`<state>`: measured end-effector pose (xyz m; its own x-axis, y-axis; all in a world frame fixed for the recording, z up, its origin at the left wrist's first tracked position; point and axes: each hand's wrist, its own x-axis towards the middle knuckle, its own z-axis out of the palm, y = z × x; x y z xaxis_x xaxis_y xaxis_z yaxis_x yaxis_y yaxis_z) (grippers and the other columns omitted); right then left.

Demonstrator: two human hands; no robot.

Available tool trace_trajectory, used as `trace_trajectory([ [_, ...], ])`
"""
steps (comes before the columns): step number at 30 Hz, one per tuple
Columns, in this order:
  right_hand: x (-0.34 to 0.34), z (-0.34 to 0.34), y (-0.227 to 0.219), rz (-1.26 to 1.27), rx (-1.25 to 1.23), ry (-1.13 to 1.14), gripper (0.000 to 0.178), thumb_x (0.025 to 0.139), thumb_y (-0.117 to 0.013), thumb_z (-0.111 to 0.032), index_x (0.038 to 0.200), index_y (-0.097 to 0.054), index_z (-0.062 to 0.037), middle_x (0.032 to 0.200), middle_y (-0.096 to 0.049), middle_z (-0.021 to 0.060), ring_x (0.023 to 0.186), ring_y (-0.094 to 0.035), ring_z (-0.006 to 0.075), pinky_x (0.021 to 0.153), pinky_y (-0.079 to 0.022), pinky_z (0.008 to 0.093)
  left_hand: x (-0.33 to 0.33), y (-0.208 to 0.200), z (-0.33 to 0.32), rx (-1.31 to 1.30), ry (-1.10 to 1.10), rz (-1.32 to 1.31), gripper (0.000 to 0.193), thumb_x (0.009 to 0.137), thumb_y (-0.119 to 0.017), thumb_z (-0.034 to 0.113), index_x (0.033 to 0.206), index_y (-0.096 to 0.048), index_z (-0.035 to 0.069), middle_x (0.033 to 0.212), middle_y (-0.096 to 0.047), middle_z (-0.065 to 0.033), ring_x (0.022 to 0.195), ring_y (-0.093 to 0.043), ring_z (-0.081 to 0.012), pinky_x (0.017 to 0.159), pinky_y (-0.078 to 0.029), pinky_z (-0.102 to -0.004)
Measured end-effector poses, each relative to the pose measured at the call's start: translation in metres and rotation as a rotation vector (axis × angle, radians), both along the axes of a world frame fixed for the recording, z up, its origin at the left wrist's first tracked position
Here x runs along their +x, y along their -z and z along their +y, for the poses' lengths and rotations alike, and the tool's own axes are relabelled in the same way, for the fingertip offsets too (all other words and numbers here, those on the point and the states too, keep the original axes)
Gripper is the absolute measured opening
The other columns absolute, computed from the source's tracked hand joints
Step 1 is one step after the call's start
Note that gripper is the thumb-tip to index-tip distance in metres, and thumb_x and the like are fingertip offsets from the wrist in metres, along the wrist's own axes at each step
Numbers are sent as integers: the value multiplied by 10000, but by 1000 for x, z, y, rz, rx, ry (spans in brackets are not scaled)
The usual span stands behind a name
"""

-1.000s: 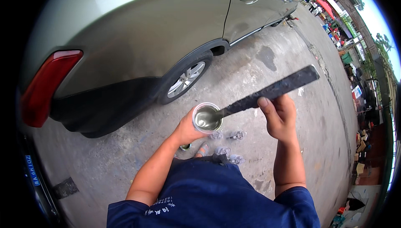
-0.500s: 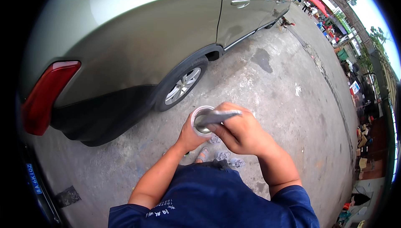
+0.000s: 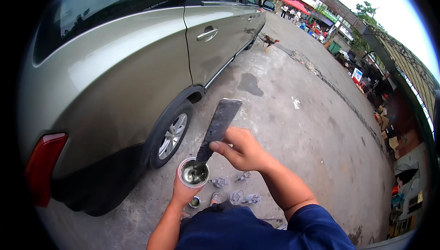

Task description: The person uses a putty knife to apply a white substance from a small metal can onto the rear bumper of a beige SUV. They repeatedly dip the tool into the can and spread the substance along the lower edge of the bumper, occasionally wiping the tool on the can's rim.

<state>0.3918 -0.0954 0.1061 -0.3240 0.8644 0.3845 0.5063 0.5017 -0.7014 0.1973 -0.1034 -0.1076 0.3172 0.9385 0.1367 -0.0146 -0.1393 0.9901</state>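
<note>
My left hand is wrapped round a small round cup with greenish-grey metallic paint inside. Between the thumb and fingers of my right hand is a flat dark stirring paddle, smeared with paint. It is tilted, its wide end up and its narrow lower end at the cup's rim, over the paint. Beyond my hands stands a greenish-grey car, with its rear wheel close to the cup.
On the concrete ground by my feet stand a small open can and several greyish objects I cannot make out. A rooster is near the car's front. Boxes and clutter line the right side; people stand far off by a red canopy.
The paddle has risen from inside the cup and now points upward, more upright. Both hands sit lower and further left in view, and the view has tilted up, showing more of the car.
</note>
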Motion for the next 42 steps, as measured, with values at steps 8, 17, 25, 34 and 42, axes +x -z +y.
trace_trajectory([
  [8, 10, -14, 9, -65, 20, -104, 152, 920, -625, -114, 1033, -648, -14, 883, -661, 149, 846, -656, 328, 709, -506, 386, -7, -6, 5, 11, 56, 12, 741, 660, -848, 98, 1293, -470, 26, 1222, -610, -113, 1131, -593, -214, 978, -464, -352],
  [17, 4, -11, 18, 50, 124, -291, 121, 878, -668, -103, 941, -610, -17, 848, -611, 169, 841, -608, 366, 711, -475, 430, -6, -8, 10, -8, 76, -3, 753, 653, -863, 125, 1296, -481, 36, 1232, -608, -119, 1135, -591, -222, 981, -458, -349],
  [25, -18, 1, 23, -53, 50, -339, 93, 882, -663, -78, 937, -632, -11, 865, -655, 149, 820, -637, 311, 727, -501, 385, -8, 4, 21, 37, 125, 107, 793, 639, -876, 156, 1315, -478, 42, 1253, -597, -128, 1163, -584, -236, 994, -457, -364],
  [34, -17, 5, 56, 121, 48, 169, 141, 914, -651, -73, 1015, -621, 21, 847, -663, 133, 719, -668, 191, 629, -525, 293, -4, 5, 9, 188, -293, 80, 796, 653, -856, 103, 1333, -450, 26, 1250, -578, -157, 1177, -557, -312, 1008, -435, -404],
  [42, -35, -1, 51, 413, 144, 272, 100, 925, -630, -60, 957, -606, 32, 750, -654, 71, 648, -610, 115, 593, -484, 248, -5, 21, 16, 254, -366, 142, 805, 675, -835, 74, 1360, -417, 13, 1264, -582, -148, 1168, -579, -256, 1012, -440, -369],
])
